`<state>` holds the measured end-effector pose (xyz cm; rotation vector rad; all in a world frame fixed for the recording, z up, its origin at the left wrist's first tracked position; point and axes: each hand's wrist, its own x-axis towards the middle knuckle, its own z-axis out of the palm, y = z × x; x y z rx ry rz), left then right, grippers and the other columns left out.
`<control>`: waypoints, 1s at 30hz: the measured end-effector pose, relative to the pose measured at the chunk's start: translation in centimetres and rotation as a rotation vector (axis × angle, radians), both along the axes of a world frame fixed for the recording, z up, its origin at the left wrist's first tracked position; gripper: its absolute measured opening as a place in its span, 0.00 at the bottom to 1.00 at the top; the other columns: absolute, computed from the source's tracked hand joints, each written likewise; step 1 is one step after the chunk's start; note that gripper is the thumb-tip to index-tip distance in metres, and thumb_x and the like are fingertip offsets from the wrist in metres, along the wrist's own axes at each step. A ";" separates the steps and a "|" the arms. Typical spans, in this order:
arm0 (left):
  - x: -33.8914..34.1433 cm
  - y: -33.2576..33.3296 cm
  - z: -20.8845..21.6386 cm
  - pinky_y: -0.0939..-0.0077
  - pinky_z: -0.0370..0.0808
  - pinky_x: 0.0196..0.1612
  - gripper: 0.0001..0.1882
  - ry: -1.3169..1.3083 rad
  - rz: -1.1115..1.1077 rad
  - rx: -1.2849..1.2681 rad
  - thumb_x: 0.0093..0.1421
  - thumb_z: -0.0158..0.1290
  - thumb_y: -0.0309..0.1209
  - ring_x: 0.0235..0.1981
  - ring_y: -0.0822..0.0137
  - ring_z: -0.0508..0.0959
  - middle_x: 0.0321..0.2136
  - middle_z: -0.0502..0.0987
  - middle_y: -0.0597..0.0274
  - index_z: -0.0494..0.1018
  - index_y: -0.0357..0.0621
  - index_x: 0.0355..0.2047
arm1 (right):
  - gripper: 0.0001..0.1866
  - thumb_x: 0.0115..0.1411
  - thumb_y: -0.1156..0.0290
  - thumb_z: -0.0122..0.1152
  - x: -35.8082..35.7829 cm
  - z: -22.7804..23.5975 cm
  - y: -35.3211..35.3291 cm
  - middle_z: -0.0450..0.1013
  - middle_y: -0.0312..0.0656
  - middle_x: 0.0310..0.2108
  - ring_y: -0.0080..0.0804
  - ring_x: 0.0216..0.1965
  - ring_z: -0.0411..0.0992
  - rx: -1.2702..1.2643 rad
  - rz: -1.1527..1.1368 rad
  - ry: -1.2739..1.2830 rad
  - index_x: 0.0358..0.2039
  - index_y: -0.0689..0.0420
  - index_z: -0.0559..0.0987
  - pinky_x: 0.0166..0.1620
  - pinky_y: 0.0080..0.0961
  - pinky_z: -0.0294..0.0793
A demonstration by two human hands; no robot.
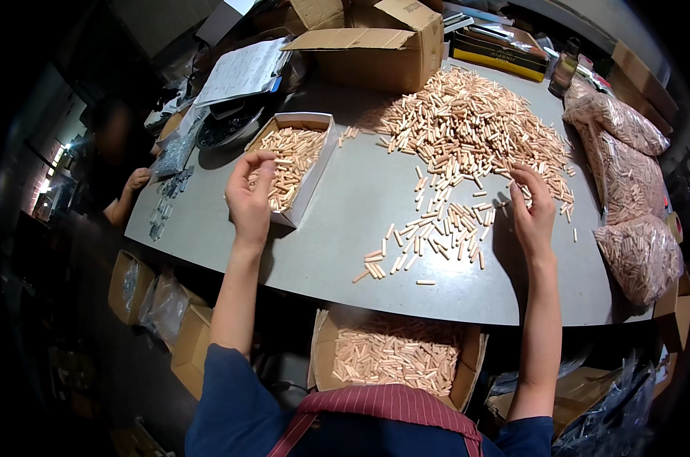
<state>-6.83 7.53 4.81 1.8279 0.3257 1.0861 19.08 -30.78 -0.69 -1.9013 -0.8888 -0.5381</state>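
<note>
In the head view, our left hand [248, 204] curls over wooden dowels [303, 145] in the white-walled carton [319, 171], our right hand [535, 212] at the heap [474, 122]; we cannot tell either grip. Many look boxed; more lie loose.

Open tabletop [337, 228], box [318, 174] left, pegs [474, 126] right

Dowels [474, 126]: pale tan
Desk [322, 263]: light grey
Apron [391, 399]: maroon, pale pinstripes
Carton [368, 61], twelve o'clock: brown
Sleeves [231, 392]: navy
</note>
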 end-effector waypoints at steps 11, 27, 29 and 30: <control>-1.8 -7.2 -3.0 0.51 0.65 0.68 0.25 0.352 -0.210 0.761 0.63 0.60 0.29 0.66 0.42 0.69 0.60 0.73 0.44 0.72 0.36 0.60 | 0.24 0.71 0.62 0.60 -0.8 -1.0 0.8 0.74 0.56 0.61 0.53 0.59 0.75 -0.235 0.090 0.161 0.60 0.65 0.75 0.61 0.36 0.74; -3.0 -9.7 -5.1 0.48 0.58 0.74 0.42 0.553 -0.467 0.683 0.59 0.67 0.39 0.75 0.39 0.56 0.70 0.62 0.42 0.62 0.36 0.68 | 0.43 0.70 0.39 0.52 -6.3 -0.6 4.3 0.54 0.54 0.76 0.53 0.77 0.50 -0.738 0.512 -0.084 0.75 0.55 0.60 0.77 0.57 0.41; -3.1 -9.6 -5.4 0.51 0.65 0.70 0.31 0.403 -0.447 0.615 0.57 0.67 0.30 0.71 0.42 0.65 0.65 0.70 0.46 0.73 0.39 0.62 | 0.40 0.69 0.46 0.59 -5.6 -0.9 4.2 0.58 0.55 0.73 0.56 0.74 0.55 -0.587 0.509 -0.069 0.72 0.58 0.65 0.77 0.57 0.46; -3.1 -9.7 -5.6 0.52 0.67 0.68 0.26 0.381 -0.410 0.592 0.57 0.66 0.27 0.67 0.45 0.68 0.61 0.73 0.49 0.76 0.41 0.57 | 0.36 0.69 0.49 0.61 -5.2 -0.8 4.0 0.61 0.55 0.71 0.57 0.72 0.59 -0.532 0.448 -0.059 0.68 0.60 0.68 0.76 0.55 0.50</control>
